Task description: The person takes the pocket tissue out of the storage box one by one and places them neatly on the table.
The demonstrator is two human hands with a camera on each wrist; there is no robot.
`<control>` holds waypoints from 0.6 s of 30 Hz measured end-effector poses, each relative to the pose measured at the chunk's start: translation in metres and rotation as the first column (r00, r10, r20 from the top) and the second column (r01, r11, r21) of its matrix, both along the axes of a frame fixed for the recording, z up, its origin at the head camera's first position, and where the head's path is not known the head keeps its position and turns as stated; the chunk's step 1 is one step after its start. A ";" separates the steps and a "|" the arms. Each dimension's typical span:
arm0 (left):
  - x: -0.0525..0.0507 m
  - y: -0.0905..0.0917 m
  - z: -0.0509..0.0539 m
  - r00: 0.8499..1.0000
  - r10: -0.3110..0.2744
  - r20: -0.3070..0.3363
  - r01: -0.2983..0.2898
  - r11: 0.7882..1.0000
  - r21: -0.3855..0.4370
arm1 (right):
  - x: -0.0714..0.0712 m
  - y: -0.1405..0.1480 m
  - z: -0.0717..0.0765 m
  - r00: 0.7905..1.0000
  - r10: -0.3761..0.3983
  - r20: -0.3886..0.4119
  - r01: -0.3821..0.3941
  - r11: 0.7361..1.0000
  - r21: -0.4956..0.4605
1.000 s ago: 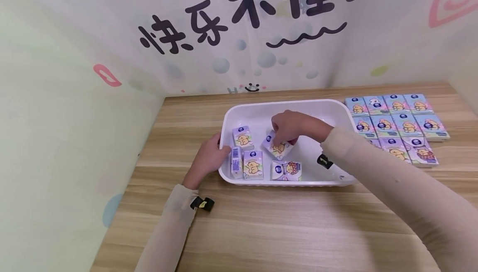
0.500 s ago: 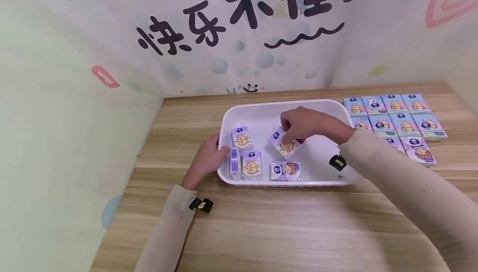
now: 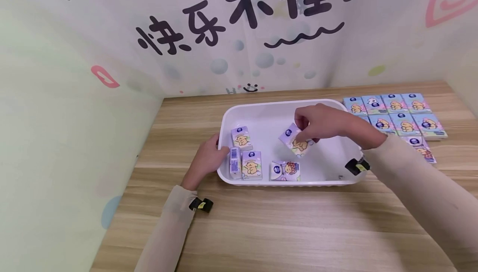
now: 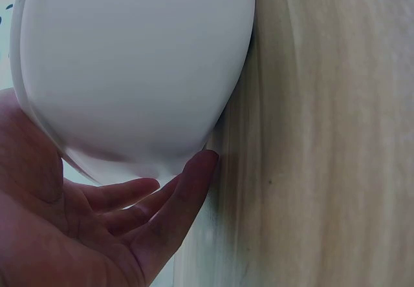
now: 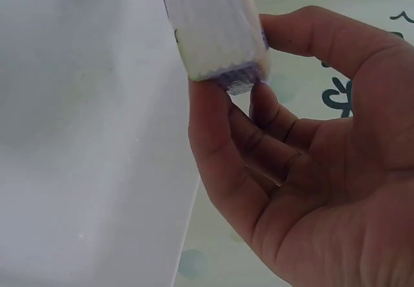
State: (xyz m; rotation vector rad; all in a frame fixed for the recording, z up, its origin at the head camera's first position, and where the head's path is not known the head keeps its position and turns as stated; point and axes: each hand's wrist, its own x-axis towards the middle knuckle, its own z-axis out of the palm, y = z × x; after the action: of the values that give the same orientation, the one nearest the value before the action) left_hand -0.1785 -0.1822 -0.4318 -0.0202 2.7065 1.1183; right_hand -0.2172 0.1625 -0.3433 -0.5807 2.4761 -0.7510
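Observation:
A white plastic tub [image 3: 261,116] stands on the table, and my left hand [image 3: 207,155] holds its left end, thumb over the rim. In the left wrist view the fingers [image 4: 174,209] curl against the tub's outer wall [image 4: 136,61]. Over the tub's inside, my right hand [image 3: 325,122] pinches a purple pocket tissue pack [image 3: 289,134], tilted and raised off the bottom. The right wrist view shows the pack's white side [image 5: 213,25] between thumb and fingers. Several similar packs lie in the tub: one at the upper left [image 3: 242,138], others along its front [image 3: 252,166].
Right of the tub, blue tissue packs [image 3: 406,126] lie in tidy rows, with a purple pack [image 3: 420,145] in front, partly hidden by the right sleeve. A printed curtain [image 3: 261,72] hangs behind the wood-grain table [image 3: 276,226].
My right hand has lifted the tissue pack and carried it rightward within the tub's outline. The left hand stays at the tub's left end.

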 end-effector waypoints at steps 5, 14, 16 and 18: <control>0.001 0.000 0.000 1.000 0.001 0.007 -0.001 1.000 0.009 | 0.006 0.014 0.002 0.999 -0.023 -0.037 0.022 0.999 -0.043; 0.001 0.001 0.002 1.000 0.006 0.014 -0.006 1.000 0.009 | 0.016 0.042 0.005 0.995 -0.087 -0.055 0.081 0.991 -0.102; 0.001 0.001 0.001 1.000 0.006 0.013 -0.006 1.000 0.008 | 0.019 0.050 0.004 0.993 -0.101 -0.060 0.093 0.989 -0.113; 0.001 0.001 0.001 1.000 0.005 0.011 -0.005 1.000 0.009 | 0.022 0.057 0.003 0.991 -0.121 -0.056 0.114 0.986 -0.122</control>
State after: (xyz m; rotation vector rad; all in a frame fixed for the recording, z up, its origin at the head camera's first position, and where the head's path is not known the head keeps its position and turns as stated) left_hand -0.1779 -0.1812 -0.4308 -0.0311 2.6932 1.1285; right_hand -0.1954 0.2195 -0.3405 -0.5110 2.5550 -0.9446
